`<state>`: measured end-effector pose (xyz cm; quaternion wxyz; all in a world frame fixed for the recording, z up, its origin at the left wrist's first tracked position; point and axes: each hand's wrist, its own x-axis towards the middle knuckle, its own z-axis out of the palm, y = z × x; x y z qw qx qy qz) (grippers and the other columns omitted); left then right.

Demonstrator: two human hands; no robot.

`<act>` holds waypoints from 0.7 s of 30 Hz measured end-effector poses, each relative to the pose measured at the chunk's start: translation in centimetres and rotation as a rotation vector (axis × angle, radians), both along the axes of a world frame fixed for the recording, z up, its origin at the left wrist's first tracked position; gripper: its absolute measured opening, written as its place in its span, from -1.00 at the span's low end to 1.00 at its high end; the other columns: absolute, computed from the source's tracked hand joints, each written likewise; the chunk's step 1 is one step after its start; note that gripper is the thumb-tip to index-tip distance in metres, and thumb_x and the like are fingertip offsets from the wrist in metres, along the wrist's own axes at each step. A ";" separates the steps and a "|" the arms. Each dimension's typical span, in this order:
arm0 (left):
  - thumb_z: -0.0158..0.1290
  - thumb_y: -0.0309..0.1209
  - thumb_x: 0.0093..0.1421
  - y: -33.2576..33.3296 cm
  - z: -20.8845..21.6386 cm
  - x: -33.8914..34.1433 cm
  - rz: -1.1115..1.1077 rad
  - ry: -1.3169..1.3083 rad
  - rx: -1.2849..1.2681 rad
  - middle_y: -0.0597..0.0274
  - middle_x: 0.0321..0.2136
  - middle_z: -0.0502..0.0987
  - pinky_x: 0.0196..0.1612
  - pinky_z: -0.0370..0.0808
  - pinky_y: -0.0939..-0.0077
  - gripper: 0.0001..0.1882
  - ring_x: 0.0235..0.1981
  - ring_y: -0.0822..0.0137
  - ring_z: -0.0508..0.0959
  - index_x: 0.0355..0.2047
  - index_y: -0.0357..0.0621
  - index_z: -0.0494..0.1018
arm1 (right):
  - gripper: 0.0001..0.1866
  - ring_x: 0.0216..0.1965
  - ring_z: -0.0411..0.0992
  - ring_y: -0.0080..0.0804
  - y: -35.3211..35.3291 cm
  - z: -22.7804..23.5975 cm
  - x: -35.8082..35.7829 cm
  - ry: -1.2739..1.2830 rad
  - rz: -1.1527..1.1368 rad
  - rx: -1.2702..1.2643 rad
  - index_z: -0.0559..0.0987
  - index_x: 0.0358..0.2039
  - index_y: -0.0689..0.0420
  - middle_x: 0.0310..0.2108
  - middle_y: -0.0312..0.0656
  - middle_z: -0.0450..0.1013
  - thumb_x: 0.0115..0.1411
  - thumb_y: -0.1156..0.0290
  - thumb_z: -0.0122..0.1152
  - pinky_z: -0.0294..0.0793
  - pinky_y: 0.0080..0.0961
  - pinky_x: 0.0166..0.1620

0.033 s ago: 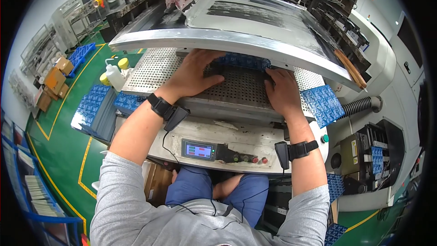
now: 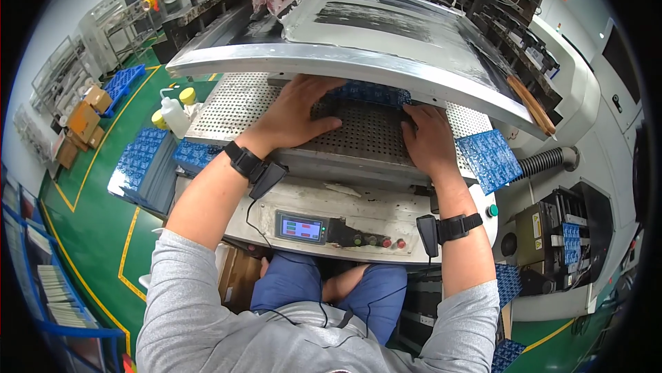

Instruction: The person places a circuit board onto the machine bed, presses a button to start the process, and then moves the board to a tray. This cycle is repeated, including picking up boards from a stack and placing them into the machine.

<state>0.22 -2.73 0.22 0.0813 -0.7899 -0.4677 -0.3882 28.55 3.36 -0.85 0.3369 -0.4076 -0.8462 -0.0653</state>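
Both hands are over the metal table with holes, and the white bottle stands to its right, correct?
Not quite: in the head view, the white bottle stands to the left of the metal table. The left hand and right hand are indeed over it.

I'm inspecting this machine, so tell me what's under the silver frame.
Under the silver frame, a perforated metal table shows, with part of a blue patterned panel on it. The frame covers whatever lies farther back.
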 end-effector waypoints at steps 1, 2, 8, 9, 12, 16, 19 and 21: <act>0.22 -0.15 0.08 -0.1 0.1 0.2 -0.085 0.026 -0.003 0.13 -0.06 0.53 0.24 0.19 0.19 -0.32 0.15 0.03 0.33 0.18 -0.08 0.32 | -0.68 0.01 0.36 0.00 0.0 -0.1 0.0 0.001 -0.005 0.004 0.57 -0.08 0.15 -0.09 -0.03 0.48 0.12 0.43 0.18 0.35 -0.21 0.12; 0.22 -0.15 0.08 -0.1 0.0 0.2 -0.084 0.025 -0.001 0.13 -0.06 0.53 0.24 0.19 0.19 -0.32 0.15 0.03 0.33 0.18 -0.08 0.32 | -0.68 0.01 0.36 0.00 0.0 -0.1 0.0 0.000 -0.004 0.006 0.57 -0.08 0.15 -0.09 -0.03 0.48 0.12 0.43 0.18 0.35 -0.21 0.12; 0.14 0.01 0.14 0.0 -0.7 0.2 -0.031 0.097 -0.084 0.20 -0.02 0.53 0.24 0.15 0.14 -0.20 0.14 0.10 0.35 0.30 -0.05 0.16 | -0.69 0.00 0.37 0.00 -0.2 -0.1 -0.3 0.004 -0.020 -0.005 0.58 -0.08 0.15 -0.09 -0.03 0.48 0.13 0.42 0.16 0.35 -0.21 0.12; 0.13 0.02 0.15 0.0 -0.8 0.2 -0.019 0.104 -0.075 0.21 -0.03 0.54 0.23 0.16 0.14 -0.21 0.14 0.11 0.36 0.30 -0.04 0.16 | -0.69 0.00 0.37 0.01 -0.2 -0.1 -0.3 0.005 -0.020 -0.001 0.58 -0.09 0.15 -0.10 -0.03 0.48 0.13 0.42 0.16 0.36 -0.21 0.11; 0.10 0.02 0.18 -0.4 -0.2 0.5 -0.007 0.118 -0.109 0.21 0.02 0.51 0.25 0.13 0.14 -0.22 0.17 0.11 0.32 0.30 -0.04 0.16 | -0.70 -0.02 0.38 0.02 -0.3 -0.1 -0.2 0.008 -0.022 0.001 0.58 -0.10 0.15 -0.12 -0.03 0.49 0.13 0.42 0.15 0.37 -0.21 0.10; 0.07 0.02 0.20 -0.9 0.3 0.6 -0.009 0.158 -0.147 0.20 0.06 0.48 0.28 0.10 0.15 -0.26 0.20 0.10 0.29 0.30 -0.03 0.17 | -0.73 -0.05 0.40 0.02 -0.1 -0.3 0.1 0.020 -0.029 0.037 0.59 -0.14 0.16 -0.12 -0.03 0.50 0.12 0.44 0.14 0.40 -0.22 0.05; 0.05 0.02 0.21 -0.7 -0.2 0.8 -0.001 0.159 -0.115 0.16 0.04 0.49 0.28 0.11 0.14 -0.30 0.20 0.08 0.28 0.27 -0.03 0.22 | -0.77 -0.09 0.40 0.01 0.0 -0.5 0.3 0.031 -0.035 0.101 0.59 -0.20 0.16 -0.18 -0.04 0.51 0.11 0.45 0.14 0.41 -0.21 0.02; 0.07 0.01 0.20 -0.4 -0.6 0.7 0.007 0.142 -0.059 0.12 0.00 0.51 0.25 0.16 0.14 -0.34 0.16 0.05 0.33 0.22 -0.03 0.29 | -0.79 -0.12 0.40 0.01 -0.6 0.0 0.3 0.058 -0.040 0.153 0.59 -0.24 0.17 -0.21 -0.04 0.50 0.09 0.47 0.13 0.41 -0.19 0.00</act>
